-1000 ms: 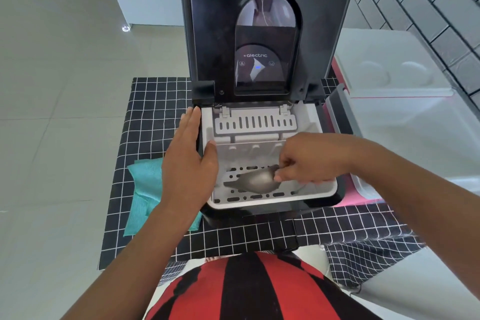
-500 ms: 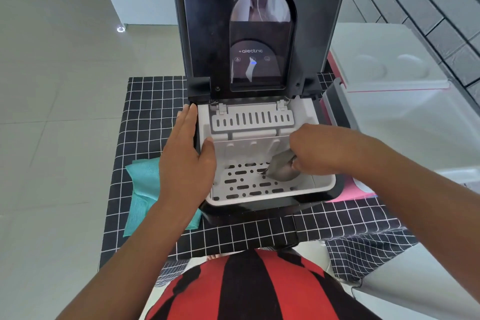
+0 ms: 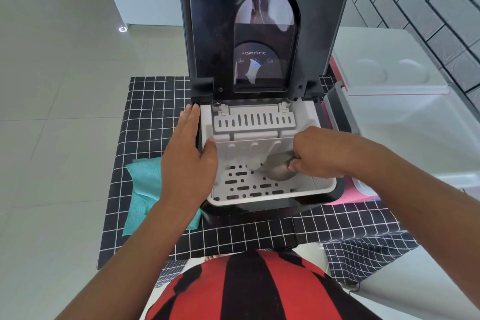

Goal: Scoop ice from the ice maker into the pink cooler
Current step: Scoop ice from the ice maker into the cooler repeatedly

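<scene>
Pale floor tiles surround the table (image 3: 145, 96), which is covered with a black cloth gridded in white. On it stands the ice maker (image 3: 262, 34), lid raised upright, its white slotted basket (image 3: 249, 187) exposed. My left hand (image 3: 187, 163) lies flat with straight fingers against the basket's left wall, thumb hooked over the rim. My right hand (image 3: 314, 156) is curled around the handle of a metal scoop (image 3: 278, 166), whose bowl sits low inside the basket toward its right side. The pink cooler (image 3: 350, 193) stands just right of the ice maker, open. A teal cloth (image 3: 145, 184) lies under my left wrist.
</scene>
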Demonstrator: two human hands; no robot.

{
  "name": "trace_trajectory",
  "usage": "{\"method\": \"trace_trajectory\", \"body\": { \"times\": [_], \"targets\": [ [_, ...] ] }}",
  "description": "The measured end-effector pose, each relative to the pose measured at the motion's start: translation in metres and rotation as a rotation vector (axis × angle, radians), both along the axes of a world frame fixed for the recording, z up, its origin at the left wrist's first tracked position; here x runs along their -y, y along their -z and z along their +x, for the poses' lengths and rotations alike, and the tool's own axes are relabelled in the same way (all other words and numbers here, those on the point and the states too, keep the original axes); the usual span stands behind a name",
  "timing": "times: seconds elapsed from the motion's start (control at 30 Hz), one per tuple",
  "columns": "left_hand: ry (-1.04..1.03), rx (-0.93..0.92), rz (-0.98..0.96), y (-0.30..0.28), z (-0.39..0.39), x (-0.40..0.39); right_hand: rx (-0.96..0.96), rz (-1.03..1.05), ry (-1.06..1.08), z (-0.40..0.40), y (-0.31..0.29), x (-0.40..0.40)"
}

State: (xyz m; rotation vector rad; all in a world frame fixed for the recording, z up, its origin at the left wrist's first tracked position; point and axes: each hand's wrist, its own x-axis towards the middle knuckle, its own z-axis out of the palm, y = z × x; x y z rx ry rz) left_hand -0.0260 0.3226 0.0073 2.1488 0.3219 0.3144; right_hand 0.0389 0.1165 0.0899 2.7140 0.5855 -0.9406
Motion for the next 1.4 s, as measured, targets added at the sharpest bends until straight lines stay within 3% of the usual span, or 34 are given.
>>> {"method": "trace_trajectory", "body": {
  "times": [0.3,0.67,1.1,1.4],
  "targets": [
    [-0.009,-0.007,0.019,0.001,0.001,0.0,-0.037,0.066,0.077,0.008,0.011,0.0],
    [-0.017,0.003,-0.071,0.001,0.0,0.001,0.04,0.157,-0.058,0.003,0.017,0.012],
    [-0.013,0.003,-0.019,0.002,0.001,0.0,0.066,0.221,-0.187,0.002,0.019,0.008],
    [-0.01,-0.004,-0.036,0.001,0.0,0.0,-0.076,0.275,-0.102,-0.004,0.031,-0.002]
  ]
}}
